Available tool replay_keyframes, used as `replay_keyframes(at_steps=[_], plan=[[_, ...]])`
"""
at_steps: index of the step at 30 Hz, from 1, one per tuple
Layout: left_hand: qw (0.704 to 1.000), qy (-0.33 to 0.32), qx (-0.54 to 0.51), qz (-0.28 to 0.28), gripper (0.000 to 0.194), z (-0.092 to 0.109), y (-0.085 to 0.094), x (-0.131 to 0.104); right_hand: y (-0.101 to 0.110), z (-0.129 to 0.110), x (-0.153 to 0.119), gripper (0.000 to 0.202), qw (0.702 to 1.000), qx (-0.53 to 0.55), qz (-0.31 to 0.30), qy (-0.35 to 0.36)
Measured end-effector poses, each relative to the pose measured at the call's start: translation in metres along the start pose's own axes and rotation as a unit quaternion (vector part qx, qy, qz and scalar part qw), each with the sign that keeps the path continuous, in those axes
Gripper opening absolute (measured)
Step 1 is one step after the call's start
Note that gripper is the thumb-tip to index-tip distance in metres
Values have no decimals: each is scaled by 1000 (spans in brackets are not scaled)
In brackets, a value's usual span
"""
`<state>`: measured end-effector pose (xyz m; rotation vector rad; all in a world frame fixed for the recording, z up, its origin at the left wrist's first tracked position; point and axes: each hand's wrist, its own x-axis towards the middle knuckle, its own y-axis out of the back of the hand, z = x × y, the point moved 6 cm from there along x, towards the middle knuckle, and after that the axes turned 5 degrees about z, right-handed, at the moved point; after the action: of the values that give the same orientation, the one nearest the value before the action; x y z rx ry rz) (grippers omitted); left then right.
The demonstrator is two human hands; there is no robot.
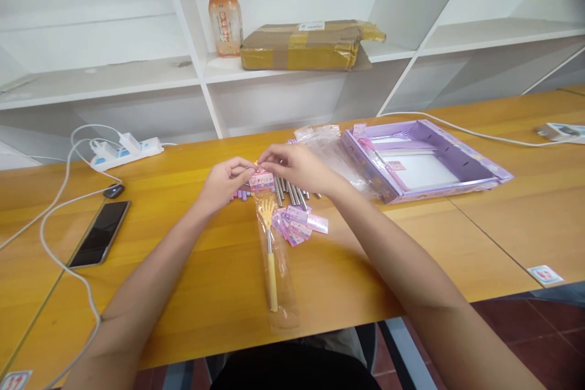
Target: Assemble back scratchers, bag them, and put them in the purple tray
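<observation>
My left hand (227, 183) pinches the left edge of a small pink printed card (261, 181). The fingers of my right hand (297, 166) are pinched together at the card's top edge. Below the card, a long clear plastic bag (284, 292) lies on the table with a back scratcher (272, 274) in it. The scratcher has a yellow hand-shaped head, a metal shaft and a yellow handle. Beside the bag is a fanned pile of pink and purple cards (297, 224). Several metal rods (292, 192) lie behind, partly hidden by my right hand.
Clear plastic bags (326, 146) lie beside an open purple box (393, 190) at right. On the left are a phone (101, 233), a power strip (148, 148) and loose white cables. A taped carton (297, 49) and an orange bottle (225, 18) stand on the shelf.
</observation>
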<state>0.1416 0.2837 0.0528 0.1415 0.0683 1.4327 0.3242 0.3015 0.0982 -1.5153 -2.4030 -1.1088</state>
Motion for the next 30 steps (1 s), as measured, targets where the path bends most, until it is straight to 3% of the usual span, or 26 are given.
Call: replay_keyframes(at_steps=[7, 11, 16, 21, 25, 30], plan=[[999, -5, 36, 7, 41, 5, -4, -3, -4, -3, -1, 12, 1000, -7, 25, 12], [998, 23, 55, -11, 45, 0, -6, -3, -6, -4, -1, 10, 998, -1, 41, 39], [997, 12, 57, -43, 45, -7, -10, -3, 1, -8, -1, 11, 996, -17, 71, 41], [995, -26, 87, -49, 43, -6, -12, -2, 5, -14, 0, 31, 998, 7, 38, 53], [993, -31, 102, -42, 38, -1, -13, -3, 2, -5, -1, 15, 999, -8, 23, 28], [994, -18, 100, -45, 35, 9, -13, -6, -8, 6, -2, 14, 998, -56, -39, -17]])
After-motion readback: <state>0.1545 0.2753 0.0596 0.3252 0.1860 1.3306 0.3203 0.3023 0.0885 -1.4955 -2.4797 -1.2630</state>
